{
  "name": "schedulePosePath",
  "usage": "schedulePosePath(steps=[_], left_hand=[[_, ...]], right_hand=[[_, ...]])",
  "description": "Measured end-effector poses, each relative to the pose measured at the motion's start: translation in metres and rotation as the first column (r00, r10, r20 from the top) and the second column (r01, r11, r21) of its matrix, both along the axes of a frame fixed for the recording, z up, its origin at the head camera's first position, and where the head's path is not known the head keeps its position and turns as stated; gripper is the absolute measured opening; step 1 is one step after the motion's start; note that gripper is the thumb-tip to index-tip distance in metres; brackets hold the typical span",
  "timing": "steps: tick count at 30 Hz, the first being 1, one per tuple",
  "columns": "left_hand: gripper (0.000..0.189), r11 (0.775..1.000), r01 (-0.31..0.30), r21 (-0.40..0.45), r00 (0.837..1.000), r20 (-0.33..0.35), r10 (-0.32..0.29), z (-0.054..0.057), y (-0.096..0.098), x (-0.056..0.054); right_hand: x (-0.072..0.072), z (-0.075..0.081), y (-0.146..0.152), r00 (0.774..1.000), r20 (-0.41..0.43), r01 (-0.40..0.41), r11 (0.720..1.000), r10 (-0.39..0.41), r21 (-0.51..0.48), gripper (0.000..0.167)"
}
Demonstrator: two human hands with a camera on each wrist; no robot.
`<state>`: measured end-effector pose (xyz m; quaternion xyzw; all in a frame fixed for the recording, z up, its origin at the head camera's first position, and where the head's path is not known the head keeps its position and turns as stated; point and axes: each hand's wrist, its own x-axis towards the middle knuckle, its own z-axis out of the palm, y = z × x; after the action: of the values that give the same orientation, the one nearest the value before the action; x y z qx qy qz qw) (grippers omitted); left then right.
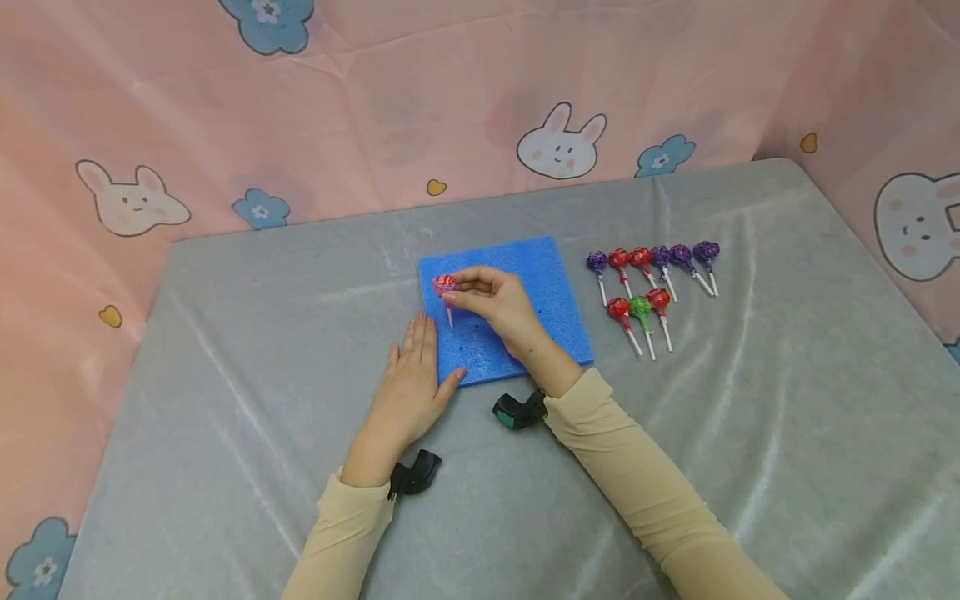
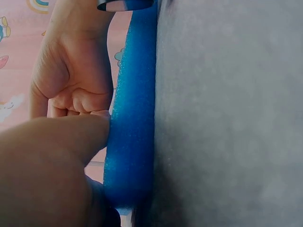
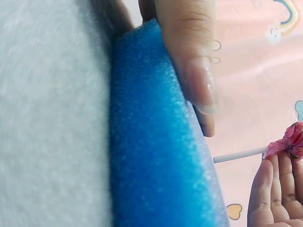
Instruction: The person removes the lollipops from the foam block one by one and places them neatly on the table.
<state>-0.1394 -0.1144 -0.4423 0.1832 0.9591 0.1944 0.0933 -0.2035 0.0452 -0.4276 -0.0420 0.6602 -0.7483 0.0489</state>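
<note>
The right hand (image 1: 498, 308) pinches a lollipop (image 1: 444, 286) in a pink-red wrapper over the left part of a blue foam block (image 1: 536, 287). Its white stick (image 3: 240, 154) points down at the foam; whether the tip touches, I cannot tell. The left hand (image 1: 408, 383) lies along the block's left edge, fingers straight and thumb at the near corner. Close up in the left wrist view are the left thumb (image 2: 52, 151) and the side of the foam. Small dark holes dot the block's top.
Right of the foam, several wrapped lollipops lie in two rows: purple and red ones (image 1: 641, 257) behind, red and green ones (image 1: 640, 307) in front. A grey cloth (image 1: 262, 375) covers the table. A pink curtain (image 1: 420, 100) with rabbits hangs behind it.
</note>
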Motion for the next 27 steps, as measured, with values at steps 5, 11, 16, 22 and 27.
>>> schedulePosePath(steps=[5,11,16,22,27], left_hand=[[0.077,1.0,-0.001,0.001,1.0,0.012,0.001,0.001,0.0,0.0],[0.078,1.0,-0.001,0.002,1.0,0.017,0.001,0.001,0.0,0.001],[0.078,1.0,-0.001,-0.004,1.0,0.022,0.001,0.0,0.0,0.002],[0.077,1.0,-0.001,0.0,1.0,0.018,0.001,0.001,0.0,0.002],[0.077,1.0,0.004,-0.002,1.0,0.016,-0.004,0.003,0.0,0.002]], right_hand=[[0.0,0.0,0.001,1.0,0.001,0.005,1.0,-0.005,-0.009,0.028],[0.001,0.001,0.004,1.0,-0.002,0.009,0.999,-0.009,-0.036,0.028],[0.005,0.004,0.011,0.999,-0.005,0.032,0.998,-0.033,-0.059,0.027],[0.009,0.005,0.022,0.999,0.008,0.054,0.994,-0.054,-0.092,0.024],[0.011,0.007,0.032,0.998,0.014,0.059,0.994,-0.058,-0.094,0.021]])
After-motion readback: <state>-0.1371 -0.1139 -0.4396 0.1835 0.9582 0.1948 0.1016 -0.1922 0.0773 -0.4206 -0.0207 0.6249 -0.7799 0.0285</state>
